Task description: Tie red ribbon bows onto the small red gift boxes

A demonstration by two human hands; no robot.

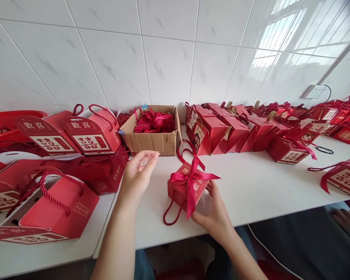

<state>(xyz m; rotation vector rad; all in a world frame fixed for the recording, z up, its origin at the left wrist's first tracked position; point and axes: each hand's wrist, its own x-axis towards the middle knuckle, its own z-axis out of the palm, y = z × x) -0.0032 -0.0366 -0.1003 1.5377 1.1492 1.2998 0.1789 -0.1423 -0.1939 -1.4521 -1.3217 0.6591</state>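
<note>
A small red gift box (177, 188) with a twisted red cord handle stands in front of me on the table. A magenta ribbon bow (191, 177) lies across its top, with its ends hanging over the sides. My right hand (214, 212) grips the box at its right side, the thumb near the front and the fingers behind. My left hand (141, 171) is raised left of the box, apart from it. Its thumb and forefinger are pinched together; anything between them is too small to make out. Beyond it sits an open cardboard box (151, 144) holding loose magenta ribbons (154, 121).
Red boxes with cord handles (89, 134) crowd the left side, beside a red basin (17, 116). A row of red boxes (212, 128) lines the tiled wall. A ribboned box (291, 149) and a black loop (324, 150) lie right. Another person's hand (348, 219) shows at far right.
</note>
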